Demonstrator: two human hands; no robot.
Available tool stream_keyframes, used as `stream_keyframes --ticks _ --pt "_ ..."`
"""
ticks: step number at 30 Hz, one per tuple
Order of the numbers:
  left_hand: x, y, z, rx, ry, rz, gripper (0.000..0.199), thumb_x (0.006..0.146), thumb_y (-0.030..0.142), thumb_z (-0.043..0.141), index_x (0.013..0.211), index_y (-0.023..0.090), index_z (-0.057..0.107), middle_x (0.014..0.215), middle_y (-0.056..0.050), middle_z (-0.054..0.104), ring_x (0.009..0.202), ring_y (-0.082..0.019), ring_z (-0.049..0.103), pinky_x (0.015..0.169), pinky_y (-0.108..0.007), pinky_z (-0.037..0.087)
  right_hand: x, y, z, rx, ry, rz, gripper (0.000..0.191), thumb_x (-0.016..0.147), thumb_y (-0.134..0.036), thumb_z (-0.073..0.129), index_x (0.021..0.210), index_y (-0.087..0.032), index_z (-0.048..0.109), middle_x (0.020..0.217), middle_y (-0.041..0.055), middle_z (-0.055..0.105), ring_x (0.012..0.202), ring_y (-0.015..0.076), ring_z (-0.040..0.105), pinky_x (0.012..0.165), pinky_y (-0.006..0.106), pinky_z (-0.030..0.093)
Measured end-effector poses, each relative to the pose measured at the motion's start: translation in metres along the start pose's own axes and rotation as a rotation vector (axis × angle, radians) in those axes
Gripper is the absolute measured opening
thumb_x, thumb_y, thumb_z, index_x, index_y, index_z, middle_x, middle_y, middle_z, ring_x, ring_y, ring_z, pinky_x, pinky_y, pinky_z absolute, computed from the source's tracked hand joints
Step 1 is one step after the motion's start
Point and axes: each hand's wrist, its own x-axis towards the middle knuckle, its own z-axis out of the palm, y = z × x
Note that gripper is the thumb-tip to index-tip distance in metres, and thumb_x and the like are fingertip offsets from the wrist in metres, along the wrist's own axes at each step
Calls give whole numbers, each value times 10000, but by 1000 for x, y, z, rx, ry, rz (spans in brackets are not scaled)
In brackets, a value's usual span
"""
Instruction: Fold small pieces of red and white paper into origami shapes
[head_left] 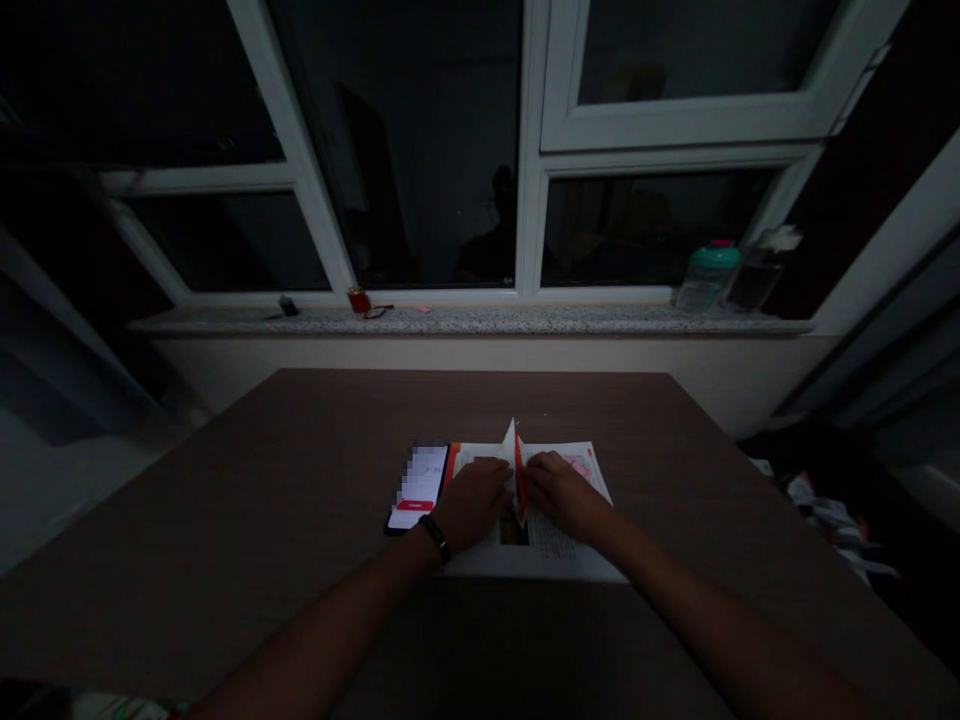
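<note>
A folded piece of paper [519, 480], white with a red face, stands upright between my two hands, its pointed tip up. My left hand [476, 500], with a black band on the wrist, closes its fingers on the paper's left side. From the other side, my right hand [562, 490] pinches the paper's right side. Both hands rest over printed pages [559, 560] with text and pictures, which lie flat on the table. Whether the folded paper is joined to those pages, I cannot tell. Left of the pages lies a lit phone [422, 482], close to my left hand.
The brown table [247, 500] reaches to the wall below a granite windowsill [480, 320]. On the sill stand a teal-lidded bottle [709, 275], a second clear bottle [757, 275] and a small red object [358, 300]. The room is dim.
</note>
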Motion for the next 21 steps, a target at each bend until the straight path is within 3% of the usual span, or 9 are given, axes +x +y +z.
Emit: stream_keyframes --ticks 5,15,21 --pt "0 1 -2 38 -18 -6 322 936 208 548 1256 184 560 1315 -101 589 1226 -250 529 1080 -439 407 0 1 0 -26 -22 -15 218 1002 -248 456 1103 -169 632 1073 103 600 1011 236 531 913 383 447" --pt "-2 -4 0 49 -43 -14 365 950 242 532 1310 186 519 1366 -107 551 1245 -260 510 1068 -449 407 -6 10 -6 -25 -77 -95 339 986 -260 480 1304 -182 566 1258 125 595 1139 251 546 998 394 440" --pt "4 -1 -4 57 -45 -20 279 975 260 497 1237 189 562 1262 -84 601 1159 -246 536 1017 -430 431 -3 6 -4 5 -62 -73 276 996 -273 470 1209 -191 625 1149 107 631 1068 240 554 955 394 454"
